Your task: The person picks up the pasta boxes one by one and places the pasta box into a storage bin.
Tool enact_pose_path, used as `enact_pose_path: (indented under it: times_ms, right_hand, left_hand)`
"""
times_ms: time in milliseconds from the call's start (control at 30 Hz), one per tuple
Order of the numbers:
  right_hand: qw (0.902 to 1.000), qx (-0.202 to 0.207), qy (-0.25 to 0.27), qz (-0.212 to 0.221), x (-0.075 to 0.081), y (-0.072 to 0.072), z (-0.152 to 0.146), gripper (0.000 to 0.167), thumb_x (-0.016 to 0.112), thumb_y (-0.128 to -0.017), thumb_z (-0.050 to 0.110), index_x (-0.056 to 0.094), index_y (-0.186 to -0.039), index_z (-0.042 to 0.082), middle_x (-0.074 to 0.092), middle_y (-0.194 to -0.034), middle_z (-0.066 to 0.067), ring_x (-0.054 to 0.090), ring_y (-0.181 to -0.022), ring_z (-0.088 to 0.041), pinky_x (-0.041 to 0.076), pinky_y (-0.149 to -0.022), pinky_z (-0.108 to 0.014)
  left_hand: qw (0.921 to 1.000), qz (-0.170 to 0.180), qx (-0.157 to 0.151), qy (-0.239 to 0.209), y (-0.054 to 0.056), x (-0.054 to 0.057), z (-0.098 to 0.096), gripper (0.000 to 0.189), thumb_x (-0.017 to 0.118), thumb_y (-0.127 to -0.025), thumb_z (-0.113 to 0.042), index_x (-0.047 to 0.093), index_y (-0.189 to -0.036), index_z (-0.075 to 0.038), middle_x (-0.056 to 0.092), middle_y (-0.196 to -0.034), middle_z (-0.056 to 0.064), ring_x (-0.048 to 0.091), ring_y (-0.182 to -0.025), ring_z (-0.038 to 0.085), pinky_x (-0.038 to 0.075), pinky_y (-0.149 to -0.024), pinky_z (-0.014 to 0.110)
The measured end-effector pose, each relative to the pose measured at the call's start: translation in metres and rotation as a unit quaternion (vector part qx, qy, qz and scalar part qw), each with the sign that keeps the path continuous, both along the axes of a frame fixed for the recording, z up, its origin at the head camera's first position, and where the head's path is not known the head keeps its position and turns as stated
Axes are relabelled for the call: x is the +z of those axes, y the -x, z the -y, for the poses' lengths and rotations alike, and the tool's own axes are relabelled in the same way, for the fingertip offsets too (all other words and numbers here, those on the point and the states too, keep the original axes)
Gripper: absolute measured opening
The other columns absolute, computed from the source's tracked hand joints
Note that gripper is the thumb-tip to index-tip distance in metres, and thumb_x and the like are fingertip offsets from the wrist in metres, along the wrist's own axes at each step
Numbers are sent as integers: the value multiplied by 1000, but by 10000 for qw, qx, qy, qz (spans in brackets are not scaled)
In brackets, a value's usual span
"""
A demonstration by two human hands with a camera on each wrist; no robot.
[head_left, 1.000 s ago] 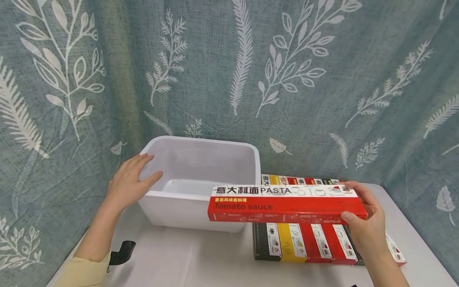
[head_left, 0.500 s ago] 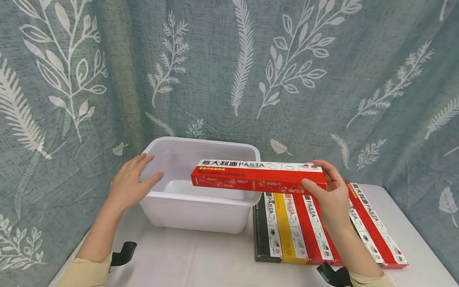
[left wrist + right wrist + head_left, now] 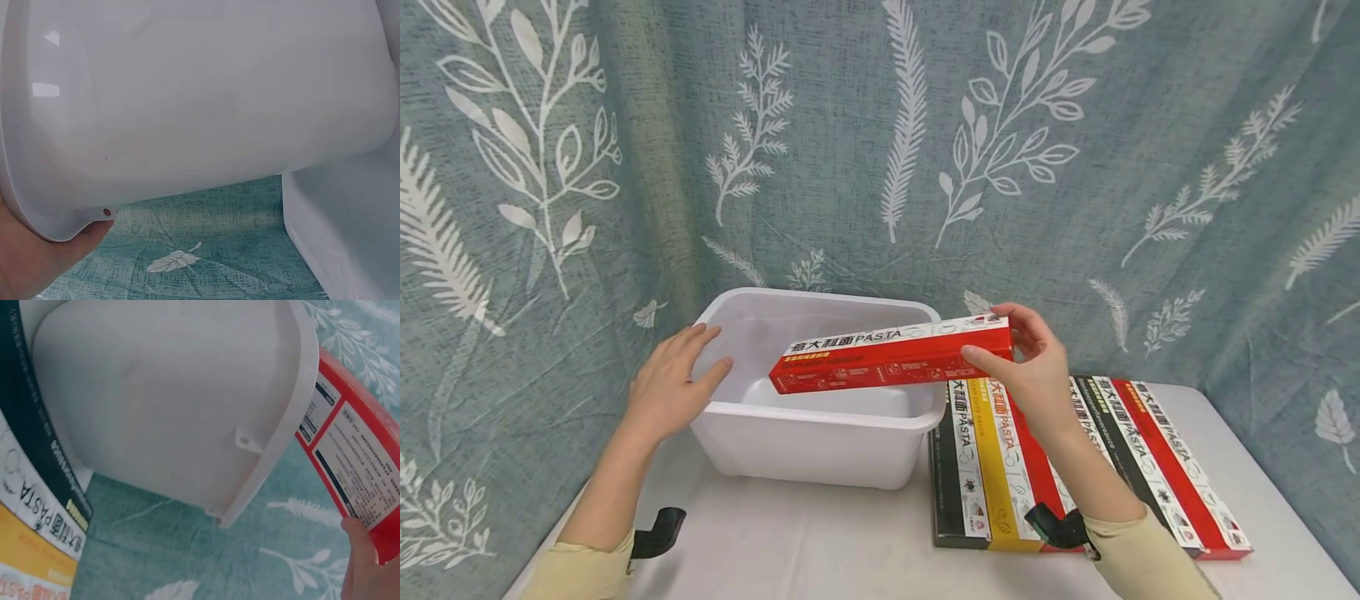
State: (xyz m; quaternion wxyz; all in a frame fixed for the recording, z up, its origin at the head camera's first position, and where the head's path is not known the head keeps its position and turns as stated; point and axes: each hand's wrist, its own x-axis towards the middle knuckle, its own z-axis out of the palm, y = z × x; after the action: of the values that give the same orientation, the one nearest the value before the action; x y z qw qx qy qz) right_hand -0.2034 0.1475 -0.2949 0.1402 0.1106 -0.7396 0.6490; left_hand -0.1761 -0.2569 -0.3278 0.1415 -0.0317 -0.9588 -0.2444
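A red and white pasta box, printed "Tomato sauce", is in my right hand, which grips its right end with the thumb on the front side. The box is tilted, its left end lower and over the opening of a white plastic bin. In the right wrist view the box's back panel shows beyond the bin's rim. My left hand rests at the bin's left rim, fingers spread and thumb over the opening. In the left wrist view part of that hand touches the rim from outside.
Right of the bin, several pasta boxes lie side by side on the white table: a black one, a yellow one and a red one among them. A patterned curtain hangs behind. Black wrist mounts stick out near both sleeves.
My right hand has carried the red pasta box left and up, from above the row of boxes to over the bin, and its left end now dips. The left hand has stayed at the rim.
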Motion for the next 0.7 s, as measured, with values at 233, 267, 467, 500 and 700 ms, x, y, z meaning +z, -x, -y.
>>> enact_pose_path:
  times_ms: [233,267,467,500,700]
  right_hand:
    - [9987,410,-303,-5,5,8,20,55,83,-78,23,58,-127,18,61,-120,-1,56,-110,-19,57,-78,-32]
    - [9983,455,-359,5,6,9,23,55,84,-78,24,59,-126,19,61,-120,-1,56,-110,-19,57,-78,-34]
    - [9945,667,-805,-79,6,17,40,53,84,-76,29,60,-123,22,59,-120,3,56,-109,-20,57,-78,-36]
    - [9937,697,-870,-105,6,19,42,53,84,-76,30,60,-123,21,59,-119,3,56,-108,-20,57,-78,-36]
    - [9896,715,-1247,-109,5,24,60,53,85,-74,34,62,-120,24,63,-112,4,59,-102,-17,57,-76,-35]
  left_hand:
    - [9999,-115,22,-20,0,-2,0,55,48,-100,-33,42,-145,-2,34,-150,25,28,-136,48,26,-94,76]
    - [9999,-119,21,-31,0,-2,0,55,47,-100,-33,42,-145,-2,34,-150,25,28,-136,48,26,-94,76]
    - [9999,-118,-4,-88,0,-3,0,54,46,-101,-33,42,-146,-2,33,-151,25,27,-137,47,25,-94,76]
    - [9999,-121,-6,-84,0,-3,0,54,46,-101,-33,42,-146,-2,33,-151,25,27,-137,47,25,-94,76]
    - [9999,-131,-23,-61,0,-1,0,54,45,-102,-33,41,-146,-2,33,-151,26,27,-137,48,25,-95,75]
